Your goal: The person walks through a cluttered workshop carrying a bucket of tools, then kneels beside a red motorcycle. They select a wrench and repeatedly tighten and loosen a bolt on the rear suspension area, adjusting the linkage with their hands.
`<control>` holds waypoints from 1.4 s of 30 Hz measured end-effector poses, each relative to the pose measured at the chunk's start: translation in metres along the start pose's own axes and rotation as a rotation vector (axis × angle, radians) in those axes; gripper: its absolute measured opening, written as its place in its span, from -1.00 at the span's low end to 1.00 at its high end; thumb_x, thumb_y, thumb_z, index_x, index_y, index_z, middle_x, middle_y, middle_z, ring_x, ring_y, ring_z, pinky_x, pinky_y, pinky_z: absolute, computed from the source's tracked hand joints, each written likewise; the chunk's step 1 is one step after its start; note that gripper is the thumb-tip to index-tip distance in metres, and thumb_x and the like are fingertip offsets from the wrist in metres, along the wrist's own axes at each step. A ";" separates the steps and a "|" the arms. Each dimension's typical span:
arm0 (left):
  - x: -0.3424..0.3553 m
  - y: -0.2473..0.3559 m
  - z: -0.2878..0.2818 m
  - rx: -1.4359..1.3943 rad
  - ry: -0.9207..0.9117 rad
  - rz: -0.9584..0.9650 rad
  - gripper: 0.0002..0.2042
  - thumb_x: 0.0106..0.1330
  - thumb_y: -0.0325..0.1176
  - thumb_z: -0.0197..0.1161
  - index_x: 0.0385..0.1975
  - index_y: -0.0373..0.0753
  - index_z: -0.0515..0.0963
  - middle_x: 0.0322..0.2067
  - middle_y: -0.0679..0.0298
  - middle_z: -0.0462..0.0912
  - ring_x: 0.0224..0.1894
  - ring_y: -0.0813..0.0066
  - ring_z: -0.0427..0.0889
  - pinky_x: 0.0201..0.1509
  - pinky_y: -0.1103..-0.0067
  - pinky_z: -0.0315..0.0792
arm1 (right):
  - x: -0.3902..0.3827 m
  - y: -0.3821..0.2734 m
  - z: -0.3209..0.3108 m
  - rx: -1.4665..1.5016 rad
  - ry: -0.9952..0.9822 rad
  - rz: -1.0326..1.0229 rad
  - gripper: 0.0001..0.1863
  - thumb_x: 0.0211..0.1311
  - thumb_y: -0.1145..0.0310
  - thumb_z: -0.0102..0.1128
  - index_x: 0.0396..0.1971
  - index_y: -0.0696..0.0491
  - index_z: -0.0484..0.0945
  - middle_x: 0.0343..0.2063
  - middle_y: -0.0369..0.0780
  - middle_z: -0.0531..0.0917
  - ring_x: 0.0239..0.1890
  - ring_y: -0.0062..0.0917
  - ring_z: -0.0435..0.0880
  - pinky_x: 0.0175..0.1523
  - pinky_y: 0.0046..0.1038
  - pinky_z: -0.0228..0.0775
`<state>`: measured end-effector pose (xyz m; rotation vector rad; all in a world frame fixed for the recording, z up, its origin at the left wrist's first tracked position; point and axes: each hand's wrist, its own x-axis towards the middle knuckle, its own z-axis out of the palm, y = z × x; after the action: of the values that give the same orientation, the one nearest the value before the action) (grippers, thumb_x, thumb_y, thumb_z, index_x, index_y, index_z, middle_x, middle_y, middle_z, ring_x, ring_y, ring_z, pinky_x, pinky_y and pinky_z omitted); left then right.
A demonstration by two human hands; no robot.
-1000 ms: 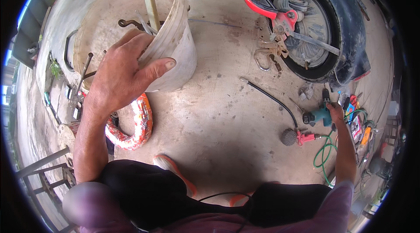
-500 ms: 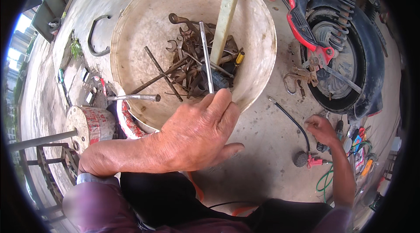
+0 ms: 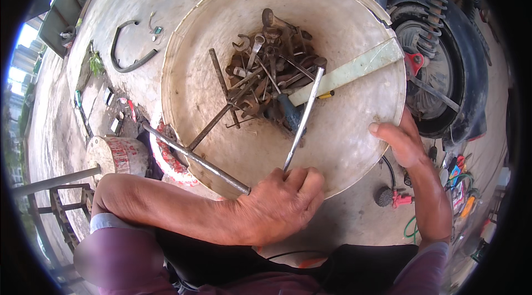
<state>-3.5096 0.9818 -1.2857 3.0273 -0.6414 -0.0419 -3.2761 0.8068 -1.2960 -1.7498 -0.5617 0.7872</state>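
Note:
A dirty white bucket (image 3: pixel 188 57) is tipped toward me, holding several rusty wrenches (image 3: pixel 266 34), a blue-handled tool (image 3: pixel 290 111), a chrome bar (image 3: pixel 302 120) and a pale flat strip (image 3: pixel 349 70). My left hand (image 3: pixel 280 203) is closed on the near rim, where the chrome bar's lower end disappears at its fingers; whether it grips the bar too I cannot tell. A steel bar (image 3: pixel 197 159) lies across the rim beside it. My right hand (image 3: pixel 402 140) grips the right rim with its thumb on top.
Behind the bucket on the right stands a red and black scooter's rear wheel (image 3: pixel 432 90). An air tool (image 3: pixel 399 198) and small tools lie at lower right. At left are a round weight (image 3: pixel 113 159), a metal frame (image 3: pixel 61 206) and a bent black tube (image 3: pixel 119 45).
My right hand left the green power tool and moved up onto the bucket's rim. The bucket has tilted toward me and shifted right, and my left hand has moved right and down with it.

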 end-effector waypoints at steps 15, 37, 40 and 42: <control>-0.002 0.004 0.006 0.054 0.066 0.043 -0.63 0.12 -0.11 0.37 -0.25 -0.29 0.59 -0.17 0.13 0.46 -0.13 0.35 0.56 -0.34 0.56 0.51 | -0.011 0.021 -0.003 0.058 0.042 0.012 -0.21 0.08 0.41 0.20 0.40 0.26 0.32 0.16 -0.11 0.60 0.18 -0.38 0.57 0.30 -0.33 0.40; 0.002 -0.021 -0.005 0.080 0.096 0.045 -0.47 0.00 0.03 0.47 -0.24 -0.32 0.57 -0.13 0.09 0.50 -0.24 0.37 0.60 -0.34 0.54 0.52 | 0.015 0.013 -0.001 0.149 0.051 -0.003 -0.25 0.11 0.37 0.13 0.37 0.28 0.33 0.14 -0.04 0.59 0.16 -0.33 0.59 0.30 -0.32 0.41; 0.003 -0.022 -0.005 0.069 0.101 0.048 -0.47 -0.02 0.02 0.48 -0.23 -0.33 0.57 -0.13 0.09 0.50 -0.25 0.38 0.60 -0.34 0.54 0.52 | 0.016 0.015 -0.004 0.140 0.064 -0.010 -0.25 0.11 0.38 0.12 0.37 0.28 0.33 0.14 -0.04 0.59 0.16 -0.33 0.59 0.31 -0.31 0.40; 0.004 -0.022 -0.005 0.066 0.102 0.045 -0.46 -0.02 0.01 0.48 -0.23 -0.33 0.57 -0.14 0.10 0.50 -0.25 0.38 0.60 -0.33 0.53 0.52 | 0.017 0.019 -0.005 0.162 0.058 -0.033 -0.26 0.10 0.39 0.11 0.37 0.28 0.34 0.14 -0.04 0.59 0.15 -0.33 0.59 0.31 -0.30 0.40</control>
<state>-3.4970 1.0002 -1.2823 3.0518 -0.7161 0.1379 -3.2613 0.8102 -1.3167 -1.6051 -0.4736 0.7362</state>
